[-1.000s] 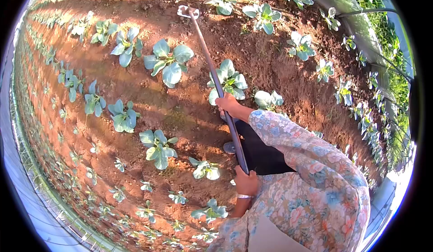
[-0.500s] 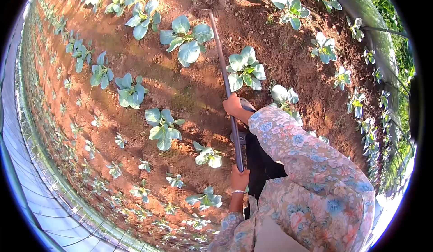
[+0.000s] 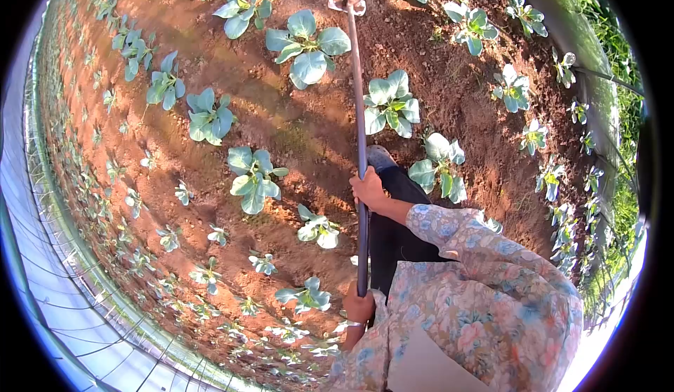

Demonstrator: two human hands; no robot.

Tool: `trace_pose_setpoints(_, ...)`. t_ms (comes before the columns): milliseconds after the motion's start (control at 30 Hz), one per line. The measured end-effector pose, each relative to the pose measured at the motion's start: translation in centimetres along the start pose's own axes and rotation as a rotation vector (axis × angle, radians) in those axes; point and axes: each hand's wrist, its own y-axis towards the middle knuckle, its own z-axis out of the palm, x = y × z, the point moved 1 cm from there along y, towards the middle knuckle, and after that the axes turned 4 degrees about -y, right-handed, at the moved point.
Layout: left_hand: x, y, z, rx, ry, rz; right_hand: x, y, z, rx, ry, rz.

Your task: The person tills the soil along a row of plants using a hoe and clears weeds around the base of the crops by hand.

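Right hand: the right hand [image 3: 368,188] is closed around the middle part of the long-handled tool [image 3: 361,129], its forearm coming in from the right.
Left hand: the left hand [image 3: 359,306] is wrapped around the near end of the same shaft; a pale wristband [image 3: 351,322] sits on that wrist.
Tool: it lies in both hands, its shaft running away from the body toward the top of the view, between 2 leafy plants.
Tool head: the pale-sided head [image 3: 358,6] is at the far end, over brown soil [image 3: 309,132]; whether it touches the ground is hard to tell from above.
Plants: 1 broad-leaved plant [image 3: 309,44] stands just left of the shaft, 1 smaller plant [image 3: 393,104] just right of it, and more stand in rows.
Feet: 1 grey shoe [image 3: 380,157] shows beside the shaft, below dark trousers [image 3: 393,244].
Clothing: floral sleeve [image 3: 484,241].
Edges: pale sheeting [image 3: 42,273] at left, grass [image 3: 625,202] at right.
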Motion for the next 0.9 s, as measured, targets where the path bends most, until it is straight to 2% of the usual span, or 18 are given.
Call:
trace_pose_setpoints(100, -4.9, 9.2, 3.1, -0.005, -0.238, 0.212, 8.4, 7.6, -2.5, -0.06, -0.038, -0.221)
trace_pose_setpoints(167, -10.1, 14.9, 4.3, 0.089, -0.396, 0.209, 13.0, 14.6, -4.0, -0.185, -0.221, -0.33)
trace_pose_setpoints(233, -15.7, 19.7, 4.4, 0.168, -0.54, 0.111, 18.7, 18.5, -4.8, -0.15, -0.016, -0.309)
trace_pose_setpoints(300, -18.9, 22.9, 4.3, 0.132, -0.627, 0.257, 21.9, 23.4, -5.5, -0.027, -0.1, -0.194)
trace_pose_setpoints(367, -18.1, 24.8, 4.6, 0.06, -0.55, 0.24, 20.3, 27.1, -3.8, 0.049, -0.834, -0.22)
trace_pose_setpoints(400, -16.0, 24.9, 5.0, -0.008, -0.474, 0.248, 18.5, 25.8, -2.6, -0.049, -0.692, -0.092)
trace_pose_setpoints(433, -12.9, 24.1, 5.5, -0.026, -0.412, 0.23, 16.8, 24.1, -1.4, -0.162, -0.537, 0.018)
trace_pose_setpoints(467, -9.4, 22.2, 5.6, -0.046, -0.348, 0.206, 13.1, 22.6, -0.4, -0.177, -0.467, -0.01)
trace_pose_setpoints(500, -6.8, 19.7, 4.8, 0.042, -0.246, 0.089, 9.6, 20.6, 1.0, -0.153, -0.39, 0.01)
trace_pose_setpoints(567, -2.1, 13.5, 4.5, -0.01, -0.214, 0.055, 4.3, 14.6, 2.2, -0.055, -0.288, -0.002)
trace_pose_setpoints(600, -2.4, 10.4, 3.3, 0.0, -0.196, -0.03, 3.6, 11.2, 2.1, -0.043, -0.238, 0.018)
trace_pose_setpoints(667, -2.6, 5.7, 1.9, 0.016, -0.098, -0.048, 2.5, 6.6, 1.7, -0.011, -0.13, 0.037)
trace_pose_setpoints(700, -2.3, 3.0, 1.9, -0.02, -0.087, -0.028, 1.2, 4.6, 1.4, 0.007, -0.074, 0.06)
trace_pose_setpoints(767, -0.2, -0.5, 2.9, 0.032, -0.133, -0.096, -0.1, 0.8, 0.5, 0.042, -0.019, 0.084)
trace_pose_setpoints(900, -2.2, 0.4, 1.8, -0.009, -0.078, -0.01, 1.5, 1.0, 0.1, 0.042, 0.076, 0.047)
